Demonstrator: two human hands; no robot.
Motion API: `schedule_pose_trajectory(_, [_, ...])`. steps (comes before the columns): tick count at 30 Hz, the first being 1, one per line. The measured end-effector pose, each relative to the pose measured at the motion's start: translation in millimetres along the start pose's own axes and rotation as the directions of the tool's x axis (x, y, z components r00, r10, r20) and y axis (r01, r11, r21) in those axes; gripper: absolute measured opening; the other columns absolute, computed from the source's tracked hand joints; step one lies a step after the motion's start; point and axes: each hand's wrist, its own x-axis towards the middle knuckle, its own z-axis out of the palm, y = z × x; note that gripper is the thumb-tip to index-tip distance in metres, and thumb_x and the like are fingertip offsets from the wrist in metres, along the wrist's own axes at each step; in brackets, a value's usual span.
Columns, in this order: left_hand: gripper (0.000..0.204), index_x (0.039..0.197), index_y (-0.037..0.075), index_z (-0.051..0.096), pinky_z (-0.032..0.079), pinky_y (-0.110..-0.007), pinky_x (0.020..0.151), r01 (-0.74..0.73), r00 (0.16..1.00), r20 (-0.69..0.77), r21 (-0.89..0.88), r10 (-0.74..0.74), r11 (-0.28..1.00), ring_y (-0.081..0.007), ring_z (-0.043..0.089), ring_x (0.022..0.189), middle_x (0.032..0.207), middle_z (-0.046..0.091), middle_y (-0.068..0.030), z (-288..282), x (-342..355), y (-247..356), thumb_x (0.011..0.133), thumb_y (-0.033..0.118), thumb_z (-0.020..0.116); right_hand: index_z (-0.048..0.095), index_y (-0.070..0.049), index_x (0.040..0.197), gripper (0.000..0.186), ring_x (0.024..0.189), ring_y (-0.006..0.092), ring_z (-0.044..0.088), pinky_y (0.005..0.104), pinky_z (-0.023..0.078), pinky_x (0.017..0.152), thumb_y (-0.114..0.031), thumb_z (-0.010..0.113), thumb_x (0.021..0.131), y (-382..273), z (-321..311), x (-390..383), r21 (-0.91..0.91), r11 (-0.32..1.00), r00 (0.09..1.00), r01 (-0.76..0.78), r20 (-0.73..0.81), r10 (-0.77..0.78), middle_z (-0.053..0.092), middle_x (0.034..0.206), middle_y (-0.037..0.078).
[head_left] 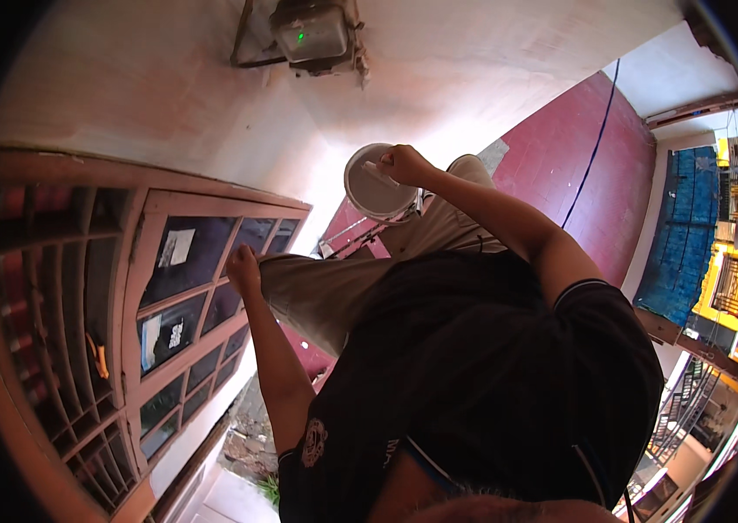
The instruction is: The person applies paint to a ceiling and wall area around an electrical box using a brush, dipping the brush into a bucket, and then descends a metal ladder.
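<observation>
My right hand [404,166] is closed over a round, pale grey bucket [375,199], its fingers around a light, flat piece [378,173] whose kind I cannot make out. The bucket is beside my bent knee, and its inside looks whitish grey. My left hand [245,268] is curled shut in front of the pink-framed window [147,288], close to its panes. Whether it grips the frame or something small is hidden.
A floodlight [312,37] with a small green light is fixed to the pale wall above. Thin metal bars [356,237] show below the bucket. A dark blue cable [594,152] crosses over the red floor [552,139]. A blue sheet [678,235] hangs at the right.
</observation>
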Motion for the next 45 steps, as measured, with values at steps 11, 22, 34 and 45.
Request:
schedule_pose_trajectory(11, [0.046,0.079,0.006,0.071,0.049,-0.051,0.075,0.05,0.999,0.012,0.003,-0.05,0.999,-0.0412,0.066,0.082,0.082,0.07,-0.0186,-4,-4,-11,0.095,0.042,0.047,0.074,-0.004,0.083,0.024,0.079,0.0401,0.069,0.0512,0.055,0.075,-0.024,0.061,0.087,41,87,31,-0.202,0.973,0.98,-0.108,-0.188,0.07,0.07,0.079,0.021])
schedule_pose_trajectory(22, [0.04,0.079,0.004,0.071,0.048,-0.055,0.075,0.007,1.0,0.028,0.075,-0.009,0.997,-0.044,0.065,0.081,0.084,0.07,-0.0205,19,12,-18,0.09,0.035,0.047,0.074,-0.008,0.077,0.015,0.081,0.0354,0.07,0.0477,0.055,0.074,-0.014,0.061,0.08,95,126,39,-0.496,0.863,0.992,0.094,-0.024,-0.121,0.071,0.083,0.018])
schedule_pose_trajectory(34, [0.042,0.077,0.004,0.069,0.05,-0.056,0.075,-0.093,0.995,-0.009,0.124,0.095,0.988,-0.0435,0.065,0.08,0.084,0.069,-0.02,5,2,-25,0.093,0.033,0.044,0.071,-0.003,0.08,0.029,0.067,0.0166,0.069,0.0366,0.055,0.064,-0.031,0.071,0.088,15,33,13,0.0,0.998,0.998,-0.057,-0.017,0.057,0.07,0.071,0.013])
schedule_pose_trajectory(45, [0.044,0.08,-0.003,0.069,0.051,-0.057,0.076,-0.05,0.998,-0.029,0.056,0.051,0.997,-0.0475,0.065,0.081,0.084,0.069,-0.0263,15,6,-2,0.094,0.033,0.048,0.071,0.007,0.098,0.037,0.079,0.0261,0.075,0.0357,0.063,0.077,-0.029,0.072,0.093,49,-43,-18,0.797,0.517,0.929,-0.313,0.143,0.342,0.074,0.09,0.017])
